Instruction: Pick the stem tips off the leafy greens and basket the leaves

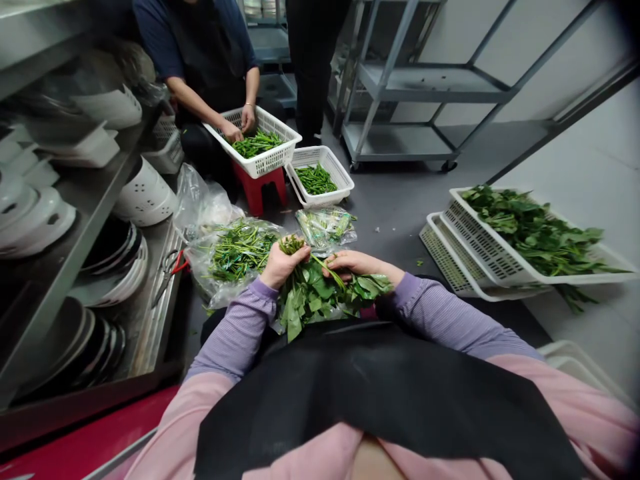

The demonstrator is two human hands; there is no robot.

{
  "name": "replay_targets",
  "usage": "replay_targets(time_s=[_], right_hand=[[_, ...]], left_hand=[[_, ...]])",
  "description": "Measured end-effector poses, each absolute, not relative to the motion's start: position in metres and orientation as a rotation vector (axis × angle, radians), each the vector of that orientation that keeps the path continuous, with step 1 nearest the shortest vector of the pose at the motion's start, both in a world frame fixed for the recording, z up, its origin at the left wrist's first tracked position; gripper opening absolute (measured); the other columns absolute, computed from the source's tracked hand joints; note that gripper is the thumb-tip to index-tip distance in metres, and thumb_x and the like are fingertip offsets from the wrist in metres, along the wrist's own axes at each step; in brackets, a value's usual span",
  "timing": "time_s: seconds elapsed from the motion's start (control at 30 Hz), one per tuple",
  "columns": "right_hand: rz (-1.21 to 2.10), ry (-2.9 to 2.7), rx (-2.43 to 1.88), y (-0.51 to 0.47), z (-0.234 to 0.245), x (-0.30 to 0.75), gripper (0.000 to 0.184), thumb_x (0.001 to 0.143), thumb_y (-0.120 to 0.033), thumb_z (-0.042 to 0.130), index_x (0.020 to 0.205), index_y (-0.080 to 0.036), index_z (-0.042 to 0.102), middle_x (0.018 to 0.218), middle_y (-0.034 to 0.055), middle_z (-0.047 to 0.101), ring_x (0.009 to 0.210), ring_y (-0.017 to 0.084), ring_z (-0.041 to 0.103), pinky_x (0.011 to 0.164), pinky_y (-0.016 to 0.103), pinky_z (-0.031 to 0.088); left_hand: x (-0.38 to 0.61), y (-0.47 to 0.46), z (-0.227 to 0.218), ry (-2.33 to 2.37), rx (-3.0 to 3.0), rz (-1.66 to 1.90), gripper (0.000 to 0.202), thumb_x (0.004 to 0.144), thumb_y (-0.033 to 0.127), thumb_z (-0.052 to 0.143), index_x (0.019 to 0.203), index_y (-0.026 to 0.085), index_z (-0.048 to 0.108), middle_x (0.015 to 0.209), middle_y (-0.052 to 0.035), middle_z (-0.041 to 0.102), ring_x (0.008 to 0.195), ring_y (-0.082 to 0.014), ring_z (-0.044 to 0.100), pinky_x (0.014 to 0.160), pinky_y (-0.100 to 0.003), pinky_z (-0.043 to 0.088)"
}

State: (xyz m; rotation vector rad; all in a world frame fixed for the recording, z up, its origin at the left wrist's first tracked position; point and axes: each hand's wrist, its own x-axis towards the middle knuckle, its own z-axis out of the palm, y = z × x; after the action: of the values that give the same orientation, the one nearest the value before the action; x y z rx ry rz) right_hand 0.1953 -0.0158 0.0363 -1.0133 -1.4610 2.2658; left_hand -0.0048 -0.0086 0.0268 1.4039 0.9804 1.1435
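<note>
Left hand: clamped around stem ends of the leafy bunch.
Right hand: fingertips closed on the bunch's stems.
Leafy bunch position: between both hands, near loose stems.
Step in hand: apparently sorting stems.
Next move: calls for steady left hold, controlled right-hand pull.

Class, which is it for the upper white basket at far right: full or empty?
Full: leafy greens lie heaped across the white basket.
</note>
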Motion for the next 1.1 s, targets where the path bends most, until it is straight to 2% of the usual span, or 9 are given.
replay_targets(time_s=[0.23, 0.43, 0.57, 0.7, 0.8, 0.87, 0.97, 1.03, 1.1], right_hand=[[2.013, -1.582, -1.11, -0.014, 0.038, 0.191, 0.026, 0.072, -0.037, 0.051, 0.064, -0.013, 0.055, 0.056, -0.0021, 0.049, 0.049, 0.007, 0.037, 0.051, 0.023, 0.028], [1.711, -1.44, -1.39, -0.018, 0.029, 0.184, 0.024, 0.066, -0.037, 0.05, 0.055, -0.016, 0.049, 0.05, -0.0037, 0.044, 0.049, 0.008, 0.036, 0.052, 0.024, 0.029], [1.562, -1.269, -1.442, -0.019, 0.02, 0.175, 0.021, 0.063, -0.035, 0.05, 0.053, -0.017, 0.046, 0.048, -0.0043, 0.041, 0.049, 0.008, 0.033, 0.051, 0.023, 0.028], [1.434, -0.962, -1.511, -0.011, 0.013, 0.164, 0.017, 0.06, -0.033, 0.048, 0.053, -0.018, 0.045, 0.048, -0.0035, 0.043, 0.048, 0.009, 0.036, 0.049, 0.023, 0.03], [1.372, -0.738, -1.524, -0.001, 0.011, 0.165, 0.016, 0.058, -0.033, 0.048, 0.055, -0.019, 0.044, 0.049, -0.0034, 0.043, 0.047, 0.009, 0.036, 0.047, 0.024, 0.03], [1.35, -0.731, -1.463, 0.003, 0.012, 0.173, 0.018, 0.059, -0.035, 0.05, 0.057, -0.019, 0.042, 0.05, -0.0035, 0.043, 0.048, 0.009, 0.037, 0.049, 0.023, 0.032], [1.419, -0.841, -1.309, 0.002, 0.017, 0.191, 0.026, 0.062, -0.042, 0.054, 0.065, -0.02, 0.042, 0.059, -0.0021, 0.049, 0.053, 0.01, 0.042, 0.054, 0.024, 0.038], [1.507, -0.902, -1.22, -0.002, 0.021, 0.203, 0.032, 0.064, -0.048, 0.057, 0.072, -0.02, 0.043, 0.061, -0.0026, 0.049, 0.052, 0.01, 0.043, 0.054, 0.025, 0.039], [1.533, -0.94, -1.168, -0.004, 0.022, 0.21, 0.036, 0.066, -0.051, 0.059, 0.076, -0.021, 0.043, 0.055, -0.0058, 0.042, 0.048, 0.009, 0.039, 0.053, 0.025, 0.038]], left_hand=[[-0.008, -0.006, 0.026, 1.073, 1.399, 1.272, 0.027, 0.068, 0.036, 0.067, 0.061, 0.015, 0.053, 0.054, 0.0013, 0.054, 0.051, -0.0083, 0.049, 0.054, -0.022, 0.041], [-0.009, -0.006, 0.024, 1.095, 1.474, 1.246, 0.025, 0.07, 0.036, 0.064, 0.067, 0.016, 0.049, 0.058, 0.0009, 0.055, 0.052, -0.0098, 0.051, 0.054, -0.023, 0.042], [-0.005, -0.016, 0.021, 1.219, 1.825, 1.324, 0.021, 0.073, 0.033, 0.059, 0.066, 0.018, 0.047, 0.059, 0.0016, 0.051, 0.052, -0.0094, 0.048, 0.054, -0.023, 0.039], [0.004, -0.031, 0.018, 1.153, 2.341, 1.392, 0.011, 0.075, 0.027, 0.055, 0.069, 0.019, 0.053, 0.064, -0.0027, 0.057, 0.061, -0.0135, 0.053, 0.062, -0.027, 0.041], [-0.002, -0.03, 0.018, 1.211, 2.461, 1.345, 0.008, 0.076, 0.026, 0.053, 0.071, 0.019, 0.055, 0.067, -0.0048, 0.06, 0.066, -0.016, 0.055, 0.067, -0.029, 0.042], [-0.019, -0.017, 0.019, 1.488, 2.371, 1.223, 0.008, 0.074, 0.027, 0.054, 0.076, 0.02, 0.056, 0.071, -0.0066, 0.062, 0.07, -0.019, 0.058, 0.068, -0.03, 0.042], [-0.06, 0.015, 0.016, 2.023, 1.959, 0.923, 0.019, 0.071, 0.033, 0.057, 0.086, 0.02, 0.058, 0.074, -0.0096, 0.064, 0.075, -0.0257, 0.06, 0.067, -0.034, 0.04], [-0.084, 0.034, 0.012, 2.194, 1.659, 0.819, 0.027, 0.068, 0.036, 0.062, 0.088, 0.019, 0.058, 0.074, -0.0124, 0.064, 0.079, -0.0301, 0.06, 0.069, -0.036, 0.04], [-0.095, 0.043, 0.007, 2.194, 1.529, 0.895, 0.027, 0.064, 0.035, 0.065, 0.085, 0.019, 0.057, 0.075, -0.0126, 0.064, 0.082, -0.0307, 0.06, 0.072, -0.037, 0.039]])
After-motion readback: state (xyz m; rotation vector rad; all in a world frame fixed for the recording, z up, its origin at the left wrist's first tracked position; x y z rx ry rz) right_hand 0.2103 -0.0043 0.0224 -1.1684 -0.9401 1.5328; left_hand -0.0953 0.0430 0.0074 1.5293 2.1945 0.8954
